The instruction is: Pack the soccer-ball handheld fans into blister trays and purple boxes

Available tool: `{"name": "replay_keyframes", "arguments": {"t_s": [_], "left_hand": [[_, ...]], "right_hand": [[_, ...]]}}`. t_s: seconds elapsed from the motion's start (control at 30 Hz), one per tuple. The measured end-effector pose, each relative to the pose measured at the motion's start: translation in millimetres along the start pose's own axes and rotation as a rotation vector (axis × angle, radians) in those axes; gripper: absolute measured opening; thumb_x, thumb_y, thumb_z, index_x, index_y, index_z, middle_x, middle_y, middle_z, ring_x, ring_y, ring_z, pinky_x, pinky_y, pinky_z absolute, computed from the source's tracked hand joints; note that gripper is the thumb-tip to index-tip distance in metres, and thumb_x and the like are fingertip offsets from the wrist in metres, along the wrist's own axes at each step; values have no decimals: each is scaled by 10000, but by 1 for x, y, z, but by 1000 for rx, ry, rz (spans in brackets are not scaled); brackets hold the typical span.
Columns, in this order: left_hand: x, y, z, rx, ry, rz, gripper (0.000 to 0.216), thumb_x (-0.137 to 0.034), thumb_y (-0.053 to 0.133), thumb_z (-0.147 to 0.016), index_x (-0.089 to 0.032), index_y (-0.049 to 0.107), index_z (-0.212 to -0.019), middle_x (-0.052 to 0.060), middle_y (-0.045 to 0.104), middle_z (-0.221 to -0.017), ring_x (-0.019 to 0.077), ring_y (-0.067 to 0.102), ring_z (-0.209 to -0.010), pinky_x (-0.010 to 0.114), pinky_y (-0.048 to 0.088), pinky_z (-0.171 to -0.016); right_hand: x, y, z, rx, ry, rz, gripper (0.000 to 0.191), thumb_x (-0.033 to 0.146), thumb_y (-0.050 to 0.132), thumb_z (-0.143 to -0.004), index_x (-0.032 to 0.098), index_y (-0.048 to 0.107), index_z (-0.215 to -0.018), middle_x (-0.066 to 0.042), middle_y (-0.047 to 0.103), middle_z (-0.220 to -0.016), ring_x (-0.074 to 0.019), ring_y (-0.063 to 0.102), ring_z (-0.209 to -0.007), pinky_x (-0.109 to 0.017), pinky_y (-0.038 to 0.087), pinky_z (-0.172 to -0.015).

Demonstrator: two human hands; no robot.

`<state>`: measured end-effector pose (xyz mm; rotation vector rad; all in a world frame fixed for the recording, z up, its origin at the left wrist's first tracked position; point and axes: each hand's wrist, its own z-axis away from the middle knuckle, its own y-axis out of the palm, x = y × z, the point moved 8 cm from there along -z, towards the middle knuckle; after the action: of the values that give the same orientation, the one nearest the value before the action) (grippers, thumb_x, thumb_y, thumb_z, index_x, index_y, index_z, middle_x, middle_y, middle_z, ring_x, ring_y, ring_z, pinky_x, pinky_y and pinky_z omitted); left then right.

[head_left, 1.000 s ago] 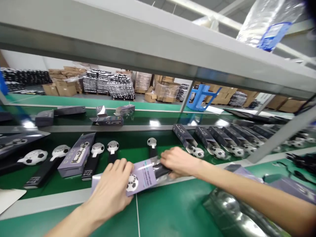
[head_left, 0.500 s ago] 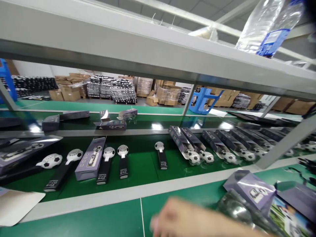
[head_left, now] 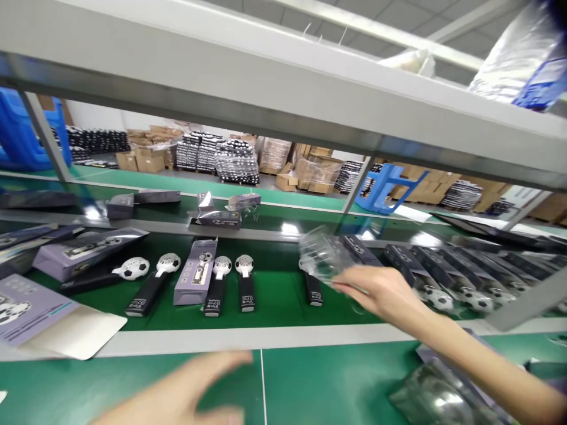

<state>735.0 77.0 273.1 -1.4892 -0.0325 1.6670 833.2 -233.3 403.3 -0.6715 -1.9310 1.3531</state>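
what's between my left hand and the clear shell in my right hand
Nothing visible. The left hand is low over the green table; the right hand holds the clear shell above the belt. Only the flat grey rail lies below the gap between them.

A grey shelf beam (head_left: 266,88) spans above; beyond, cardboard boxes (head_left: 146,159) stand on green floor (head_left: 155,179).

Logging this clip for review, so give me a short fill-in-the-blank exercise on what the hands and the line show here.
The right hand holds a clear tray above the ____ belt. The fans lying on it have ____ handles. The stool beyond the line is ____.
Missing words: green; black; blue.
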Motion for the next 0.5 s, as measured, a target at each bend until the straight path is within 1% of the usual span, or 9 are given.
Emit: {"name": "replay_keyframes", "arguments": {"t_s": [0.03,0.07,0.1,0.13,0.17,0.2,0.27,0.37,0.5], "left_hand": [[-12,-31,-15,-210,-3,-120,733,-687,523,-886,-307,477,-1511,55,465,-1606,319,428,-1472,491,332,-1236],[-22,-60,-29,-421,-42,-247,732,-668,436,-926,-254,443,-1528,88,422,-1630,326,399,-1485,507,315,-1237],[-30,-85,-44,-590,-114,-354,745,-646,366,-946,-199,410,-1540,129,404,-1632,344,390,-1484,521,325,-1221],[-34,-103,-61,-690,-207,-431,773,-635,325,-949,-150,378,-1549,174,414,-1612,371,407,-1464,537,362,-1184],[-33,-116,-81,-723,-306,-476,814,-643,310,-940,-117,342,-1560,215,441,-1577,404,437,-1434,555,406,-1132],[-29,-123,-101,-713,-399,-490,863,-671,307,-924,-102,307,-1573,247,475,-1536,437,469,-1400,574,443,-1075],[-16,-128,-138,-658,-518,-469,959,-757,319,-876,-96,306,-1572,294,552,-1438,492,531,-1323,602,478,-987],[8,-125,-182,-583,-621,-441,1026,-796,431,-799,-57,407,-1510,337,609,-1349,520,590,-1242,591,489,-947],[28,-121,-220,-506,-644,-435,973,-686,605,-722,-27,504,-1432,311,667,-1288,471,613,-1241,477,509,-940]], "right_hand": [[-18,6,-14,57,-81,171,275,217,500,-982,225,775,-1005,-95,753,-1008,-246,680,-952,-369,519,-799],[-36,19,-23,162,-169,308,270,140,515,-940,205,777,-947,-101,750,-986,-252,669,-972,-372,502,-832],[-55,37,-28,304,-244,377,264,74,537,-880,192,773,-877,-100,748,-960,-254,660,-999,-371,485,-872],[-74,53,-30,439,-291,388,268,23,554,-814,188,765,-813,-90,747,-932,-248,654,-1015,-359,469,-904],[-93,66,-31,546,-295,365,280,-8,560,-758,190,758,-770,-74,749,-906,-235,656,-1006,-338,458,-914],[-113,75,-31,620,-261,331,300,-23,555,-719,195,757,-761,-57,751,-889,-217,663,-971,-311,457,-887],[-150,83,-34,663,-155,317,320,-16,541,-698,200,755,-797,-40,746,-863,-192,670,-854,-275,449,-754],[-191,86,-39,629,-148,503,256,26,566,-753,172,730,-884,-77,732,-861,-219,674,-783,-282,413,-645],[-226,99,-41,510,-274,746,382,-46,554,-788,69,672,-1133,-160,731,-883,-267,701,-801,-332,489,-709]]}}
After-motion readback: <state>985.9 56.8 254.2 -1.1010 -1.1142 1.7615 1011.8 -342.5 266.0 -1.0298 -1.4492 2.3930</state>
